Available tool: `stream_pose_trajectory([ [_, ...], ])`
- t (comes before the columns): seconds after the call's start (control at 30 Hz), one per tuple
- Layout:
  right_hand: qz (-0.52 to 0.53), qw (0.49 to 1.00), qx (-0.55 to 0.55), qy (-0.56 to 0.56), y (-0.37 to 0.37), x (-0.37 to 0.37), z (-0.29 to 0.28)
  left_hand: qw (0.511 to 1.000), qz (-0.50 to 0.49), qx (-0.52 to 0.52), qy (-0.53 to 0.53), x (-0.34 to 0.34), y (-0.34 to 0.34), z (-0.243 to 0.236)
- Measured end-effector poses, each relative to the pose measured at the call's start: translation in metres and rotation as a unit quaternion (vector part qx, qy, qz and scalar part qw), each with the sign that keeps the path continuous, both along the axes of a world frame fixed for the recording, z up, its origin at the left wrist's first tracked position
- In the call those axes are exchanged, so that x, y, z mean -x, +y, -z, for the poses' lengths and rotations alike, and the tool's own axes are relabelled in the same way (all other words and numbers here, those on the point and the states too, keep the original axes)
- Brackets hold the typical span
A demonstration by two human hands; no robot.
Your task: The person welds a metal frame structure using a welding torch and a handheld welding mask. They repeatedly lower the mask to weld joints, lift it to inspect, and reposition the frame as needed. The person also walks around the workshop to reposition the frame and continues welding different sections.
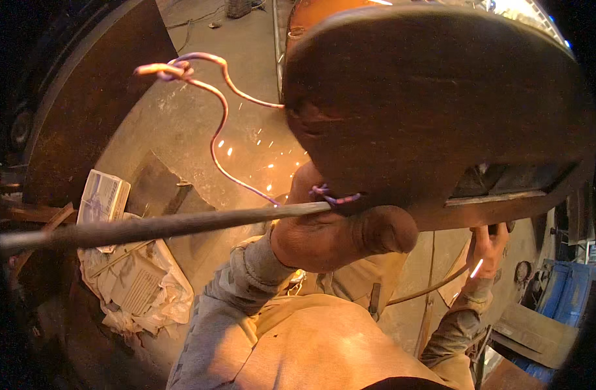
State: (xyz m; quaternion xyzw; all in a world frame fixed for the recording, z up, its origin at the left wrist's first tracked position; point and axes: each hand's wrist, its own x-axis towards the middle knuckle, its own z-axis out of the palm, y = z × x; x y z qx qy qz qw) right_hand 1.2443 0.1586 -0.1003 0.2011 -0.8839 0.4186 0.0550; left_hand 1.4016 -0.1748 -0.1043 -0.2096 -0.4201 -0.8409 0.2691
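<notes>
Shield (434, 110) should be held steady, window (499, 185) squared to the eyes, twisted wire (223, 123) kept off the sight line. It is dark, scuffed, round-cornered, raised at upper right. Left hand (337, 240) appears closed on its lower edge; right hand (490, 250) is partly hidden, grip cannot be told.

dark shield (428, 97); rounded outline; rectangular window (514, 182); across view's upper right
</notes>
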Motion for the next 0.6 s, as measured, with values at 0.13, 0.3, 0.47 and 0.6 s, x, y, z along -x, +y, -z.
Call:
stream_pose_trajectory([
  [0.13,0.02,0.999,0.039,-0.032,-0.019,-0.01,-0.005,0.997,-0.053,-0.045,-0.028,-0.011,-0.004,0.013],
  [0.3,0.021,0.999,0.027,-0.029,-0.024,-0.01,-0.009,0.979,-0.144,-0.135,-0.054,-0.017,-0.014,0.029],
  [0.47,0.014,1.0,0.01,-0.023,-0.02,-0.005,-0.008,0.967,-0.178,-0.17,-0.063,-0.018,-0.018,0.036],
  [0.6,0.016,0.999,0.017,-0.031,-0.021,-0.006,-0.007,0.969,-0.175,-0.164,-0.063,-0.018,-0.016,0.038],
])
